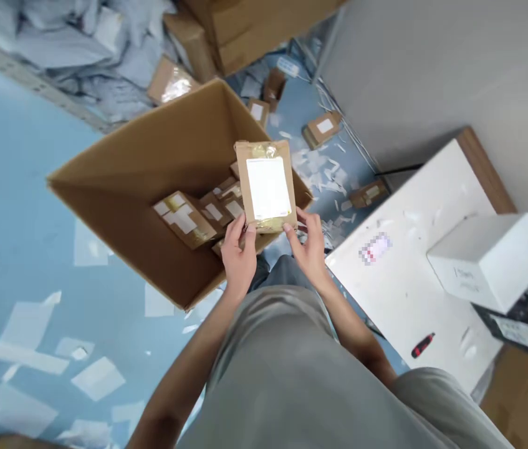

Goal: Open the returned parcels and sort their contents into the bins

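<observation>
Between my two hands is a small brown cardboard box (269,187) with a large white label on its top and clear tape at both ends. My left hand (239,252) grips its near left corner, thumb on the near edge. At the near right corner, my right hand (308,246) pinches it the same way. The box is above the right rim of a big open carton (123,162). Inside that carton lie several smaller taped boxes (184,218) with white labels.
To the right stands a white table (394,293) bearing a white box (485,259) and a red-black cutter (423,345). Paper scraps (98,378) litter the blue floor. Small boxes (322,129) lie by the wall. Grey bags (65,47) are piled at the upper left.
</observation>
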Available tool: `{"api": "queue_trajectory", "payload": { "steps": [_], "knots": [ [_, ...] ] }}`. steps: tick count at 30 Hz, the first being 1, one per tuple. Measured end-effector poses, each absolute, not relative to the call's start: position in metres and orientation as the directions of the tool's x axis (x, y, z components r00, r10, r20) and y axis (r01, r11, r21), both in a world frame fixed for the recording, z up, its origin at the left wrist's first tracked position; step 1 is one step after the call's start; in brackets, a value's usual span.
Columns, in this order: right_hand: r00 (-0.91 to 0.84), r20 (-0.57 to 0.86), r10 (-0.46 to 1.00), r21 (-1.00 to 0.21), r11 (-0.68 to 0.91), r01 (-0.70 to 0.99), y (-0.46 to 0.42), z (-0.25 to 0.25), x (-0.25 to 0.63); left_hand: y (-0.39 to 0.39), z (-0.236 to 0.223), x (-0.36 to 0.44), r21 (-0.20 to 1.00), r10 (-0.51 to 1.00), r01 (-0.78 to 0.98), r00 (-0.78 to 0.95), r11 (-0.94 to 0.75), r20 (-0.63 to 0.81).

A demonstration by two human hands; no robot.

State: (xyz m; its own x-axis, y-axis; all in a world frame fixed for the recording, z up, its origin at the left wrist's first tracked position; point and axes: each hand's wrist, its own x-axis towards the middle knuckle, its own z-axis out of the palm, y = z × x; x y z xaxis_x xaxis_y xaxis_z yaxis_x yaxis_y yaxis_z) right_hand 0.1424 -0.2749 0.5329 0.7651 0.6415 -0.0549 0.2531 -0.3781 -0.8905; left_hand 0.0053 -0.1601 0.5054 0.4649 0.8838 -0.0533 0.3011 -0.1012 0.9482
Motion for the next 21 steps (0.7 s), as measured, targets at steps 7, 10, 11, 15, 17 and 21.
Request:
{"api": "queue_trajectory", "payload": {
  "steps": [7,10,11,15,17,21],
  "knots": [
    [0.945,-0.015,0.328,-0.906,-0.403,0.126,-0.427,0.556,0.19,-0.26,0.528,0.108,0.964,0.601,0.173,0.799,-0.203,-0.017],
    [0.986,-0.011,0.164,-0.909,-0.412,0.059,-0.505,0.547,0.205,-0.327,0.518,0.15,0.974,0.452,0.141,0.891,-0.179,-0.046],
    [0.994,-0.016,0.109,-0.909,-0.416,0.031,-0.533,0.542,0.208,-0.352,0.513,0.163,0.975,0.404,0.137,0.913,-0.175,-0.056],
    [0.994,-0.05,-0.101,-0.893,-0.441,-0.09,-0.639,0.516,0.214,-0.452,0.482,0.204,0.98,0.226,0.134,0.969,-0.146,-0.099],
    [0.981,-0.072,-0.18,-0.878,-0.455,-0.148,-0.684,0.495,0.213,-0.497,0.464,0.218,0.975,0.138,0.162,0.98,-0.154,-0.141],
    [0.941,-0.199,-0.272,-0.828,-0.467,-0.31,-0.749,0.448,0.206,-0.557,0.436,0.233,0.909,-0.029,0.295,0.948,-0.295,-0.317]
  ]
}}
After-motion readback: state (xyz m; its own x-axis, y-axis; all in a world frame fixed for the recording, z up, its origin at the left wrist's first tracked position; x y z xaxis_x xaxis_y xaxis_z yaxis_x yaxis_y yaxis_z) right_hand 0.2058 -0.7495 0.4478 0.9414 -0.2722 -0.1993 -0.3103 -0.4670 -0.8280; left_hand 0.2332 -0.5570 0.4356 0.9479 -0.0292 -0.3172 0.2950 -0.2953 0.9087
